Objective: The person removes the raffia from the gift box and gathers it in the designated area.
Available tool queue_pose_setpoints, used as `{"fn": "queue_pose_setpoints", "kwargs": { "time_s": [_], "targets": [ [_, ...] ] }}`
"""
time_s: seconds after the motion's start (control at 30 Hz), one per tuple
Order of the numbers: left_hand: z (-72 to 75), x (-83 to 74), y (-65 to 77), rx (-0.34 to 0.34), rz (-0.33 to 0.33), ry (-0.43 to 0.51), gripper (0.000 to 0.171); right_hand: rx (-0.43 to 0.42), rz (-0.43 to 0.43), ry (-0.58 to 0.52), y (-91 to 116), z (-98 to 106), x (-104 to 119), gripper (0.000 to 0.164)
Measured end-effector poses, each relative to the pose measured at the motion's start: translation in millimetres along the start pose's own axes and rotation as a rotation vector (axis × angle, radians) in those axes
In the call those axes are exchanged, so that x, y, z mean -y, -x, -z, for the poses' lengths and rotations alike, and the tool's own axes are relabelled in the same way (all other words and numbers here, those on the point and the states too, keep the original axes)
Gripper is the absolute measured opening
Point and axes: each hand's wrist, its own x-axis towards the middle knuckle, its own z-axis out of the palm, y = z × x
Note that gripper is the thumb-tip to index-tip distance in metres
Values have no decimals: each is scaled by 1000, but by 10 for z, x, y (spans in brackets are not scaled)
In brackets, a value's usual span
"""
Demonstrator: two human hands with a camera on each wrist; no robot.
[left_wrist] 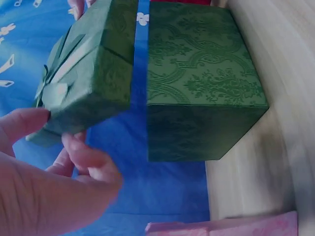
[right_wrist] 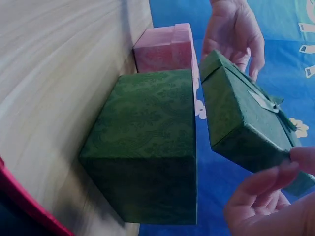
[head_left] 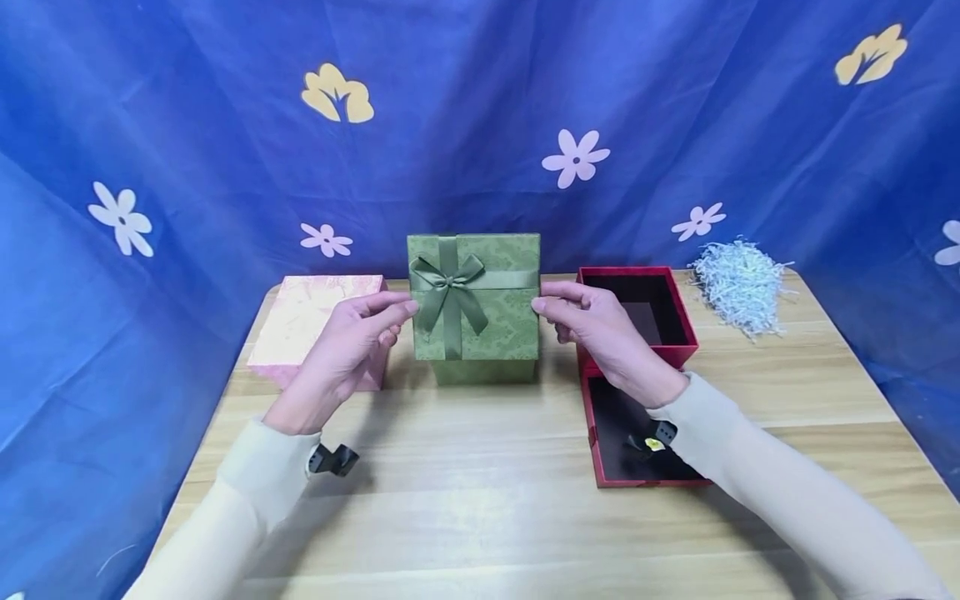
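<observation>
A green patterned box lid [head_left: 510, 321] with a ribbon bow [head_left: 450, 283] is held up by both hands, one at each side. My left hand [head_left: 348, 346] pinches its left edge between thumb and fingers; my right hand [head_left: 600, 333] pinches the right edge. Below the lid, the green box base [head_left: 486, 372] stands on the table, mostly hidden in the head view. Both wrist views show the lid tilted and apart from the base [left_wrist: 202, 59], with a gap between them. The inside of the base is not visible.
A pink box [head_left: 300, 321] stands at the left. To the right is an open red box [head_left: 637, 287] with a dark inside, and its red lid [head_left: 622, 458] lies in front, partly under my right forearm. Pale blue shredded paper [head_left: 741, 287] is heaped at the back right.
</observation>
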Motion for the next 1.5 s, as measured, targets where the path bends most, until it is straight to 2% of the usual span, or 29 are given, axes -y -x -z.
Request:
{"fn": "queue_pose_setpoints", "kwargs": {
  "time_s": [0.2,0.3,0.37,0.47,0.53,0.6,0.7,0.87,1.03,1.2,1.4,1.5],
  "targets": [
    [-48,-86,157,72,17,-36,32,30,26,33,171,70,39,55],
    [-60,-119,242,88,33,-52,35,45,56,64,270,80,78,56],
    [-60,-136,290,105,31,-73,31,61,86,79,333,80,105,56],
    [-46,-152,355,147,7,-116,5,84,141,101,413,65,135,57],
    [-29,-152,391,173,-17,-108,3,99,170,107,459,50,141,57],
    [-11,-143,427,189,-25,-73,10,104,188,124,506,37,130,57],
    [11,-123,501,190,-29,-15,34,121,199,136,576,22,89,53],
    [30,-83,651,171,-46,-2,44,131,171,131,699,1,1,44],
    [28,-26,781,179,-47,-23,46,133,108,92,831,10,-81,41],
    [36,70,899,195,-42,-39,43,145,100,77,931,17,-179,42],
    [76,258,990,267,-82,-100,50,161,108,121,1027,39,-326,45],
    [94,374,1023,279,-87,-126,56,180,88,138,1065,41,-386,50]
  ]
}}
